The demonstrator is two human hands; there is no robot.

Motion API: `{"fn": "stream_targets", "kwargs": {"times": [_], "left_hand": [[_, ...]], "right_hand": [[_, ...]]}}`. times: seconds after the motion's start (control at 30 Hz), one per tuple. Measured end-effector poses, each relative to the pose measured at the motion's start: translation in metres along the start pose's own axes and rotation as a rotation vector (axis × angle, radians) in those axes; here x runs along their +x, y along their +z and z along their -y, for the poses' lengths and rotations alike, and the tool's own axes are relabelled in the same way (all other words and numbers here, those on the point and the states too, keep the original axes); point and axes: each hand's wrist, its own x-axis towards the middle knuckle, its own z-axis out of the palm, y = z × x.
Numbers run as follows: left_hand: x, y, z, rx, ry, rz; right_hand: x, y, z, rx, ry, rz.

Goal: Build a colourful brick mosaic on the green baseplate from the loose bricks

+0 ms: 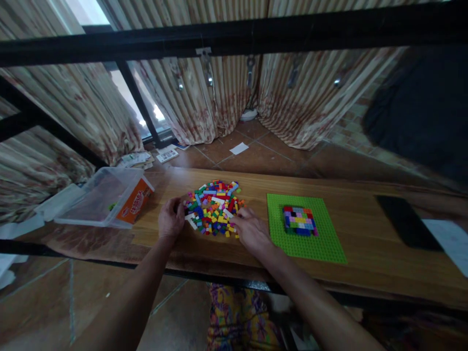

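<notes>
Your left hand (171, 218) curls at the left edge of the heap of small multicoloured plastic bricks (214, 207) on the wooden counter (365, 234). Whether its fingers pinch a brick cannot be told. Your right hand (252, 231) rests at the heap's near right edge, fingers loose and grasping nothing. The bricks look light, hard and slick, so pinch one by its side walls.

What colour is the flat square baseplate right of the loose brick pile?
The flat square plastic baseplate is bright green, clearest in the head view.
</notes>
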Motion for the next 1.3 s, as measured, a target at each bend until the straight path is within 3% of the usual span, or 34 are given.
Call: {"fn": "stream_targets", "kwargs": {"times": [0.2, 0.33, 0.47, 0.6, 0.7, 0.8, 0.9, 1.1, 1.3], "left_hand": [[0.003, 0.000, 0.002, 0.036, 0.002, 0.007], [0.003, -0.001, 0.001, 0.032, 0.002, 0.006], [0.003, -0.001, 0.000, 0.032, 0.013, 0.005], [0.003, -0.002, -0.001, 0.033, 0.019, 0.000], [0.003, -0.003, -0.001, 0.036, 0.019, 0.012], [0.003, -0.003, -0.002, 0.048, 0.012, 0.016], [0.003, -0.002, -0.002, 0.044, -0.003, 0.013], [0.004, -0.001, 0.000, 0.039, 0.007, 0.018], [0.003, -0.002, -0.001, 0.042, 0.003, 0.016]], "right_hand": [[-0.003, -0.001, 0.001, 0.008, -0.012, -0.028], [-0.021, -0.006, 0.002, 0.218, 0.045, -0.153], [-0.054, -0.013, -0.009, 0.642, 0.217, -0.364], [-0.090, -0.018, -0.034, 1.096, 0.519, -0.380], [-0.111, -0.019, -0.053, 1.241, 0.622, -0.411], [-0.125, -0.019, -0.067, 1.157, 0.642, -0.429], [-0.132, -0.022, -0.077, 0.893, 0.612, -0.396], [-0.123, -0.035, -0.095, 0.245, 0.327, -0.436], [-0.106, -0.031, -0.111, -0.051, 0.166, -0.461]]}}
